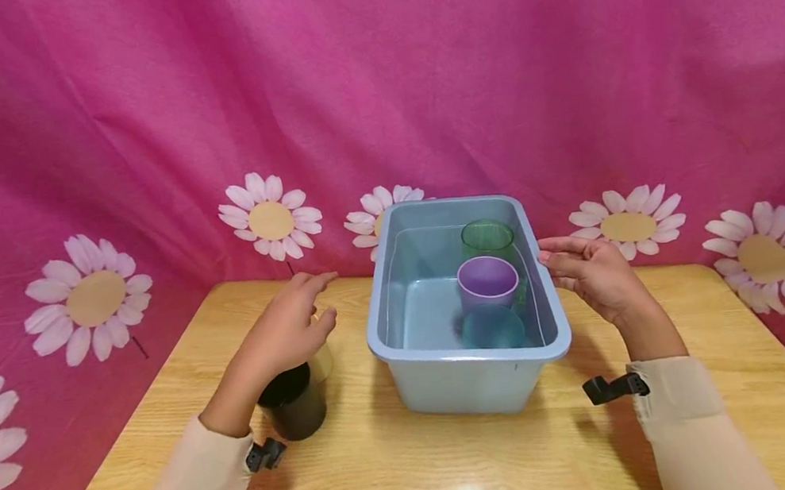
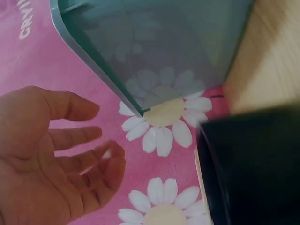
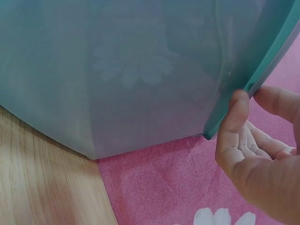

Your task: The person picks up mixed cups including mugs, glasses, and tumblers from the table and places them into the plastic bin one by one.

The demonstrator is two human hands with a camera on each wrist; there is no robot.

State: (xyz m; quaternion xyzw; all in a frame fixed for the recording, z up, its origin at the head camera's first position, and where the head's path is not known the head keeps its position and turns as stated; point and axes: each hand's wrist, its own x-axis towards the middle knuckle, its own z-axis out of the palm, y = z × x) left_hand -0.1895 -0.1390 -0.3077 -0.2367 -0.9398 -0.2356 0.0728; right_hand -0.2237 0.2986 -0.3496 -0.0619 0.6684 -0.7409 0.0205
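Observation:
A blue-grey plastic bin (image 1: 440, 360) stands on the table. Along its right side it holds a clear green cup (image 1: 487, 236), a purple cup (image 1: 487, 283) and a teal cup (image 1: 492, 329). My right hand (image 1: 600, 279) pinches the bin's right rim between thumb and fingertips, as the right wrist view also shows. To the left of the bin, my left hand (image 1: 286, 328) hovers with loosely bent fingers, holding nothing. Below it stands a black cup (image 1: 298, 410), its mouth partly hidden by the wrist. A pale yellowish cup (image 1: 322, 362) shows just behind the black one, mostly covered.
The wooden table (image 1: 444, 463) reaches back to a pink cloth (image 1: 460, 70) printed with white daisies, which hangs behind and on both sides. Small black wrist cameras stick out from both sleeves.

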